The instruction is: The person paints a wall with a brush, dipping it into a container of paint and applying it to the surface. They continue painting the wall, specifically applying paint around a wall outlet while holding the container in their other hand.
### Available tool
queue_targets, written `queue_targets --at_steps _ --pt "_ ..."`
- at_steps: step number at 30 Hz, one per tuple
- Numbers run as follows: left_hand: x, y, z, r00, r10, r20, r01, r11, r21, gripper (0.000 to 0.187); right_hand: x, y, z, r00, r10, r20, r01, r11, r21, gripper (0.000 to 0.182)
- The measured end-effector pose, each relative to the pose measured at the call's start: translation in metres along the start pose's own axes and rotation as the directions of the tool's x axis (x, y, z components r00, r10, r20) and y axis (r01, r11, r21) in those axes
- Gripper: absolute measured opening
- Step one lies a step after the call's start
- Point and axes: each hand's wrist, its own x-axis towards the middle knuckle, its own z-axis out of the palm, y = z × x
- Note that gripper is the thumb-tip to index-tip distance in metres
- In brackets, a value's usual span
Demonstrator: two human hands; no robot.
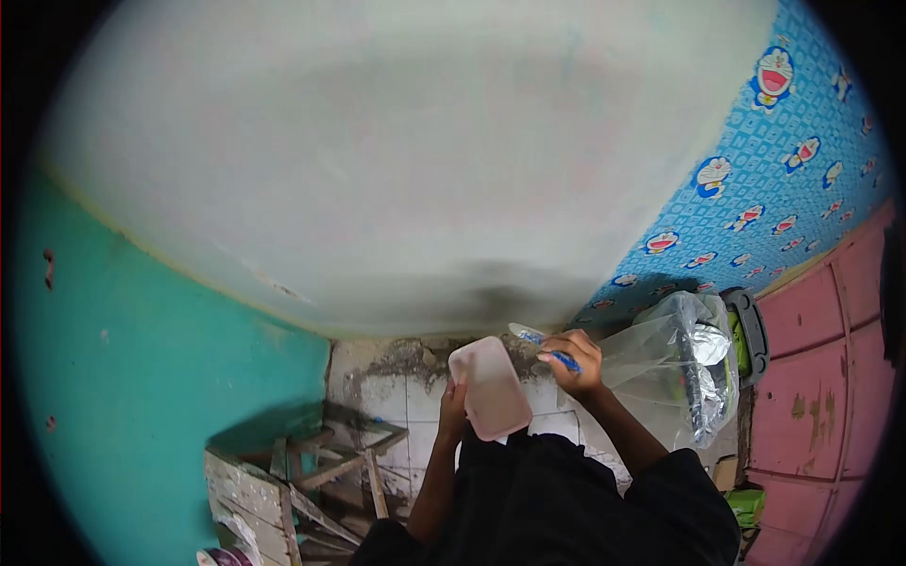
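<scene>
My left hand [453, 407] grips the left side of a pale pink plastic container [521, 406], a shallow rectangular tub with rounded corners. It is held tilted in front of my body, and the pale contents or bottom cannot be told apart clearly. Closed around a blue handle, my right hand [578, 363] holds what looks like a paintbrush [525, 332], its pale flat end pointing up and left. That end is beside the container's upper right edge, apart from it. Ahead rises a whitish wall [406, 179] with uneven grey patches.
A worn wooden frame [250, 495] stands at lower left by the teal wall [142, 311]. To the right, a clear plastic bag [651, 358] covers things beside a grey plastic item [750, 330]. Blue patterned wallpaper [727, 226] and pink panels [802, 387] flank that side. Dirty white tiles [429, 415] cover the floor.
</scene>
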Motion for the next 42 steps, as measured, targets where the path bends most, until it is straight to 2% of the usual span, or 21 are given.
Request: queue_targets --at_steps 2,5,9,12,15,18,21,30,33,39,42 --pt "-0.001 0.000 0.008 0.998 0.049 0.032 -0.049 0.999 0.003 0.048 0.003 -0.021 0.002 0.995 -0.100 0.027 0.099 0.995 0.016 0.019" --pt "0.001 -0.004 0.016 0.990 0.109 0.091 -0.105 0.993 -0.053 0.047 0.001 -0.039 0.004 0.974 -0.162 0.158 0.157 0.987 0.043 0.020" --pt "0.000 -0.006 0.022 0.972 0.206 0.110 -0.194 0.975 -0.112 0.044 -0.008 -0.046 0.013 0.967 -0.182 0.181 0.178 0.983 0.038 0.022" --pt "0.000 0.001 0.024 0.964 0.244 0.109 -0.230 0.965 -0.122 0.042 -0.010 -0.048 0.014 0.979 -0.120 0.167 0.113 0.992 0.049 0.023" --pt "-0.002 0.009 0.021 0.978 0.185 0.093 -0.175 0.978 -0.110 0.041 -0.013 -0.049 0.018 0.990 -0.052 0.130 0.042 0.996 0.074 0.024" --pt "-0.001 0.005 0.019 0.974 0.218 0.064 -0.209 0.970 -0.125 0.041 -0.015 -0.048 0.017 0.984 -0.040 0.176 0.028 0.997 0.068 0.021" --pt "0.000 -0.001 0.014 0.956 0.284 0.070 -0.277 0.956 -0.094 0.040 -0.016 -0.046 0.020 0.960 -0.125 0.250 0.114 0.992 0.060 0.019" --pt "0.002 0.000 0.015 0.958 0.282 0.057 -0.277 0.957 -0.085 0.040 -0.035 -0.048 0.032 0.845 -0.157 0.511 0.204 0.978 -0.035 0.030" --pt "0.000 0.008 0.020 0.962 0.269 0.047 -0.263 0.960 -0.097 0.039 -0.039 -0.048 0.036 0.807 -0.128 0.576 0.143 0.990 0.020 0.034" --pt "0.004 0.003 0.015 0.960 0.278 0.017 -0.271 0.947 -0.173 0.038 -0.031 -0.049 0.030 0.743 -0.017 0.669 -0.115 0.982 0.152 0.034" --pt "0.007 -0.004 0.013 0.965 0.261 0.005 -0.257 0.953 -0.158 0.038 -0.025 -0.038 0.021 0.838 -0.039 0.544 -0.026 0.993 0.112 0.041"
